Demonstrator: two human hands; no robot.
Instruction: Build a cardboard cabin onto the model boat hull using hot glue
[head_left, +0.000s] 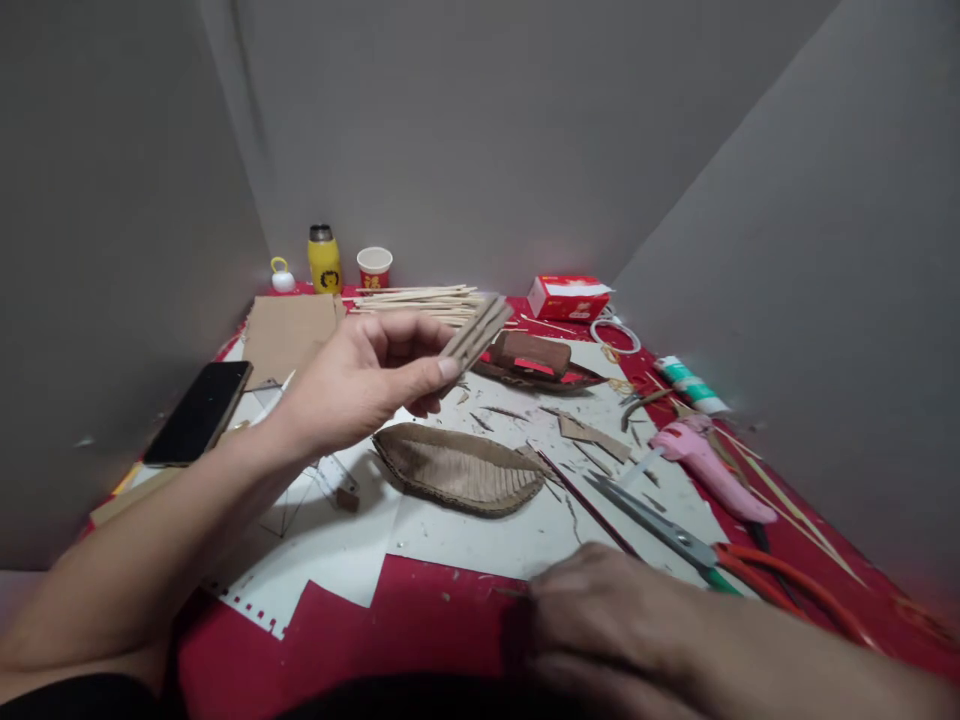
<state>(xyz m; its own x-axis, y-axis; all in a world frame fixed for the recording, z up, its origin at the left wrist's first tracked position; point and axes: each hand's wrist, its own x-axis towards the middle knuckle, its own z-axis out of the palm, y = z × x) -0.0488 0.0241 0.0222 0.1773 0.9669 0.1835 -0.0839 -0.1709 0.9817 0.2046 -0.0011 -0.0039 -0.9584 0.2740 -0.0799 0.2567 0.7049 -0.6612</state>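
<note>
My left hand (pixel 367 378) is raised above the table and pinches a small stack of cardboard strips (pixel 477 332) between thumb and fingers. Below it a boat-shaped corrugated cardboard hull (pixel 459 468) lies on white paper (pixel 480 530). My right hand (pixel 600 620) rests low at the near edge on the red cloth, blurred, back up; whether it holds anything is hidden. Red-handled scissors (pixel 675 540) lie just beyond it, and a thin dark stick (pixel 577 495) lies between the scissors and the hull.
A pink glue gun (pixel 712 470), glue tube (pixel 690 385), second cardboard boat (pixel 536 362), bundle of wooden sticks (pixel 420 300), red box (pixel 566 297), paper cup (pixel 373 267), yellow bottle (pixel 325 260), cardboard sheet (pixel 289 335) and black phone (pixel 199 412) surround the work area. Grey walls enclose the table.
</note>
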